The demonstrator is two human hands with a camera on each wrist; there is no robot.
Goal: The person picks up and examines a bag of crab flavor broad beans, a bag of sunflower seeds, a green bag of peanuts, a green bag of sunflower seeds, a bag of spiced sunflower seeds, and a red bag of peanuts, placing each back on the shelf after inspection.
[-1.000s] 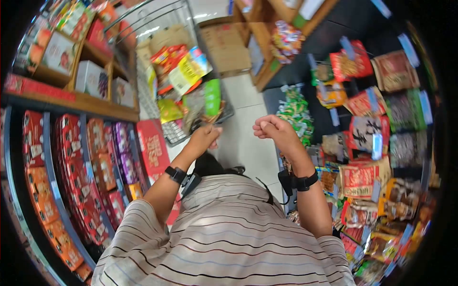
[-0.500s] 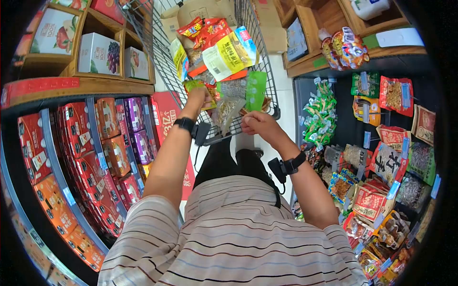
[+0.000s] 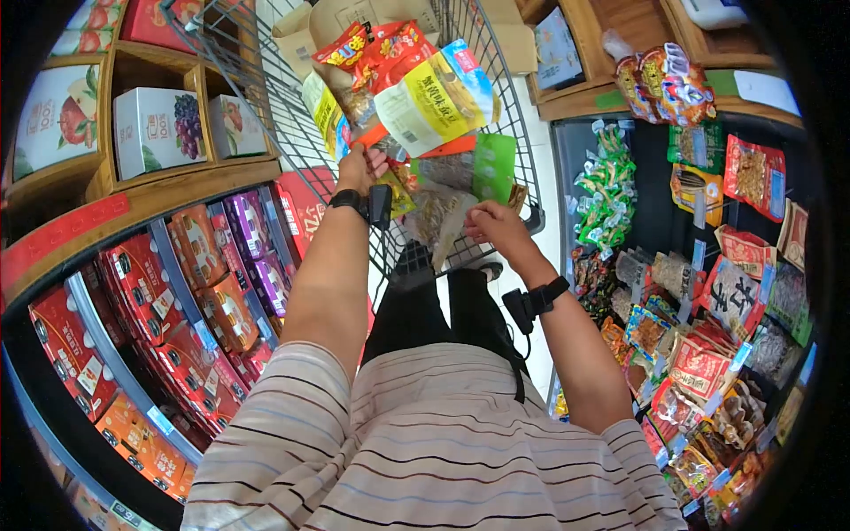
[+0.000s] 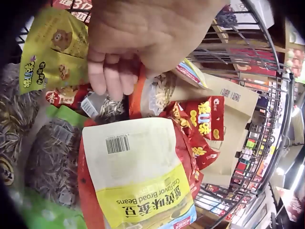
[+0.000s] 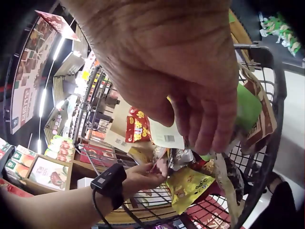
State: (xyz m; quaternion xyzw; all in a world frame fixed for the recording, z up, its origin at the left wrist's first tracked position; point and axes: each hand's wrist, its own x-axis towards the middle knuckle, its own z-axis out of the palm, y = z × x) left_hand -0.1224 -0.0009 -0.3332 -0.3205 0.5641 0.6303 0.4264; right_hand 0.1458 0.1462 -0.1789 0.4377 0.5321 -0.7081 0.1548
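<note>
My left hand [image 3: 361, 170] is inside the shopping cart [image 3: 512, 93], its fingers loosely bent beside an orange-edged pack [image 4: 138, 95]. Close under it lies a yellow snack bag [image 4: 59, 47]. The white-and-yellow bag of broad beans [image 3: 434, 102] lies just beyond that hand, partly over red snack packs [image 3: 376, 55]. My right hand [image 3: 503, 232] hangs over the cart's near end, thumb apart from the bent fingers. Its fingertips are right at the edge of a clear bag [image 3: 434, 219]. Next to this clear bag is a bag with a green end [image 3: 494, 166].
An open cardboard box [image 3: 354, 26] sits at the cart's far end. Shelves of red boxed goods [image 3: 146, 288] line the left side, under boxed drinks [image 3: 159, 133]. Hanging snack bags [image 3: 704, 363] fill the right rack. Pale floor [image 3: 544, 257] shows beside the cart.
Both hands have come forward from in front of the body to over the cart, which appears closer in view. The left hand has shifted deeper among the packs; the clear bag's edge now meets the right fingertips.
</note>
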